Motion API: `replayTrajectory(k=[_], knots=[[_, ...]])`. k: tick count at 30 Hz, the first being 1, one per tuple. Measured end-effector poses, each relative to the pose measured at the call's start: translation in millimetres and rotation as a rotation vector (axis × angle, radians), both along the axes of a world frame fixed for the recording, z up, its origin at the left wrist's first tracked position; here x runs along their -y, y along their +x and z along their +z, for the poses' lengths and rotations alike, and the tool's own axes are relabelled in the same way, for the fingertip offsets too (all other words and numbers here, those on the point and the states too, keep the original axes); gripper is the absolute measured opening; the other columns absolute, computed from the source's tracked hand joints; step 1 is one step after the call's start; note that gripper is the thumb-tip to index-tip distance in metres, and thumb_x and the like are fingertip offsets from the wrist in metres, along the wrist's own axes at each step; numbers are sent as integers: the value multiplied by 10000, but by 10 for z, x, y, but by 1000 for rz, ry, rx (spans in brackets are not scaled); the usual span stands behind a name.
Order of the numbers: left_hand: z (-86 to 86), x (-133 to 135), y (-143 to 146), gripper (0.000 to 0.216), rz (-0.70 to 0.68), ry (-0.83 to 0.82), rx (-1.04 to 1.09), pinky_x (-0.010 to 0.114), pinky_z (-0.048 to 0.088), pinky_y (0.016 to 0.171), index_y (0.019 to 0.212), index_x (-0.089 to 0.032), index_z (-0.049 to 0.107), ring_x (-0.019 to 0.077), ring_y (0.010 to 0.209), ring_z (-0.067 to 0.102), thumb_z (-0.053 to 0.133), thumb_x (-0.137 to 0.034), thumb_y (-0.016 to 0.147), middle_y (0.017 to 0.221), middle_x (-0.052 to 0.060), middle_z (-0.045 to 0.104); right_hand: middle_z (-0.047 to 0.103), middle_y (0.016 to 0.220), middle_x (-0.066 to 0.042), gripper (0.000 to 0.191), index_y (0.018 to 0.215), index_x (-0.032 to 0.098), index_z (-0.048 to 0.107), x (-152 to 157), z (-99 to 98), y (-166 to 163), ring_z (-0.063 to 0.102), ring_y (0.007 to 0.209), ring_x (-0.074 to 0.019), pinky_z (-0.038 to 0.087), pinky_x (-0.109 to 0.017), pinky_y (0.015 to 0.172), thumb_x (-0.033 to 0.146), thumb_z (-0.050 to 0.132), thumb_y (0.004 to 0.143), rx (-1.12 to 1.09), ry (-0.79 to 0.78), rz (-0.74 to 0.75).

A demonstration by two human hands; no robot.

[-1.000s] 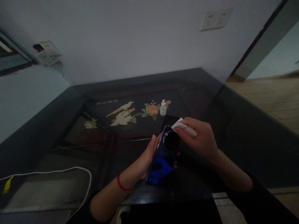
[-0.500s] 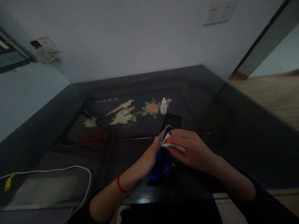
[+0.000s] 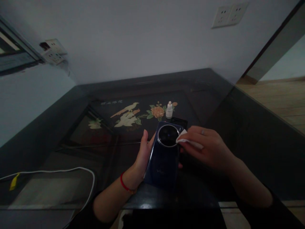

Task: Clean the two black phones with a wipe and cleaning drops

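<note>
A dark blue smartphone point(image 3: 162, 165) is held up over the table's near side, its back and big round camera ring facing me. My left hand point(image 3: 144, 152) grips it from the left and behind, thumb along the edge, some fingertips showing at the right side. Between the fingers of my right hand point(image 3: 207, 144) is pinched a folded white wipe point(image 3: 190, 141), which touches the right rim of the camera ring. Just behind the phone lies a black phone case point(image 3: 179, 122), partly hidden. Beyond that stands a small white dropper bottle point(image 3: 169, 110).
The glossy dark table point(image 3: 197, 92) bears a bird-and-flower picture point(image 3: 127, 117) and meets the wall at the back. A white cable point(image 3: 59, 170) with a yellow tag point(image 3: 14, 182) crosses the left front. Wall sockets point(image 3: 230, 15) are at upper right.
The phone has turned so that its back now faces me and shows the whole camera ring. My right hand and the wipe have shifted right, to the ring's edge.
</note>
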State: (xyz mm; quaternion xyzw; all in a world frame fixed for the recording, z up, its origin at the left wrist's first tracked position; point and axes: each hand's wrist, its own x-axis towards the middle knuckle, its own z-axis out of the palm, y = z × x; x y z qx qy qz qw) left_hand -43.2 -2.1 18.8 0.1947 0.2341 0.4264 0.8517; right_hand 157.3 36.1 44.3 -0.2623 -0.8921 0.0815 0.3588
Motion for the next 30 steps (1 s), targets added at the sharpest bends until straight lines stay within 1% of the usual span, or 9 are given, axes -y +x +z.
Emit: replayTrajectory(k=[3, 6, 10, 13, 17, 22, 25, 27, 30], knots=[[-26, -3, -18, 786, -66, 57, 39, 469, 516, 728, 1469, -216, 250, 307, 851, 685, 215, -719, 866, 1138, 175, 655, 678, 784, -22, 72, 877, 189, 642, -28, 12, 37, 641, 739, -135, 485, -237, 669, 198, 572, 891, -46, -11, -106], [-75, 14, -18, 789, -116, 114, 70, 461, 519, 723, 1443, -214, 292, 314, 864, 688, 249, -733, 851, 1097, 176, 670, 696, 815, -21, 78, 881, 200, 641, -41, 16, 32, 657, 764, -140, 498, -249, 703, 201, 565, 896, -69, -12, -163], [-102, 57, 19, 738, -91, 126, 39, 464, 535, 724, 1445, -259, 310, 327, 988, 651, 332, -703, 856, 1241, 155, 606, 706, 829, -27, 84, 895, 197, 643, -33, 1, -12, 666, 777, -146, 511, -258, 717, 194, 559, 895, -87, -4, -193], [-87, 87, 55, 785, -95, 156, -67, 436, 535, 729, 1480, -299, 259, 318, 997, 643, 397, -713, 828, 1346, 145, 538, 708, 831, -36, 94, 898, 189, 650, -12, -17, -47, 669, 780, -148, 517, -255, 711, 173, 558, 886, -98, -7, -183], [-87, 113, 75, 852, -92, 238, -212, 425, 537, 763, 1489, -307, 268, 324, 1034, 624, 454, -739, 778, 1376, 132, 520, 704, 851, -51, 108, 923, 179, 651, 37, -38, -103, 665, 793, -151, 518, -256, 708, 168, 549, 888, -108, 21, -163], [-98, 131, 78, 801, -87, 229, -276, 462, 530, 843, 1479, -325, 299, 319, 1093, 594, 427, -729, 800, 1419, 98, 483, 646, 714, -43, 140, 891, 148, 646, 106, -50, -191, 587, 648, -138, 472, -247, 595, 157, 507, 900, -64, 182, -40], [-88, 131, 83, 796, -75, 212, -285, 449, 541, 818, 1479, -346, 289, 310, 1064, 612, 421, -736, 797, 1432, 88, 470, 634, 688, -36, 158, 893, 145, 646, 121, -42, -190, 561, 615, -135, 463, -251, 587, 159, 490, 908, -34, 244, 42], [-85, 128, 82, 803, -68, 228, -293, 424, 553, 777, 1480, -354, 279, 308, 1050, 619, 424, -741, 792, 1426, 89, 478, 644, 712, -37, 127, 909, 145, 645, 115, -31, -163, 575, 633, -129, 463, -241, 593, 149, 519, 899, -79, 211, -13], [-103, 123, 75, 796, -53, 266, -304, 404, 554, 758, 1489, -356, 248, 309, 1068, 610, 410, -731, 806, 1409, 91, 499, 659, 758, -40, 97, 920, 147, 646, 97, -23, -134, 614, 693, -127, 478, -230, 631, 136, 556, 885, -142, 133, -164]])
